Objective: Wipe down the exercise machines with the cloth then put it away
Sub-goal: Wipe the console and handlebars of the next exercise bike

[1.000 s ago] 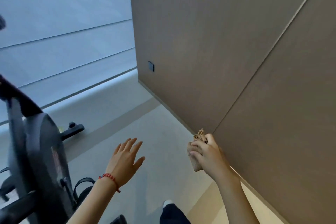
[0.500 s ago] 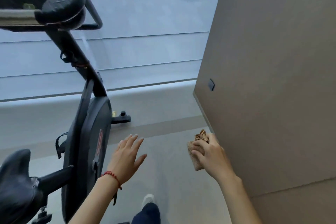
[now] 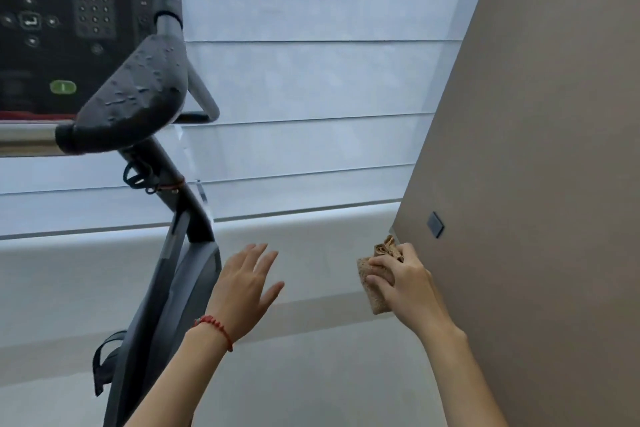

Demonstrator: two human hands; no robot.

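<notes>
A black exercise bike (image 3: 180, 274) fills the left side, with its console (image 3: 59, 28) at the top left and a padded handlebar grip (image 3: 135, 97) below it. My right hand (image 3: 405, 281) is shut on a bunched tan cloth (image 3: 375, 288), held in the air to the right of the bike, close to the brown wall. My left hand (image 3: 246, 288) is open with fingers spread, holding nothing, just right of the bike's frame and not touching it. A red bracelet circles the left wrist.
A brown wall panel (image 3: 536, 184) rises on the right with a small dark switch (image 3: 435, 224). Pale window blinds (image 3: 311, 97) span the back above a low light ledge. A pedal strap (image 3: 104, 364) hangs at the bike's lower left. Light floor lies below.
The view has swung left and upward, bringing the bike's console and handlebar into sight. Both hands keep their poses, the right still gripping the cloth.
</notes>
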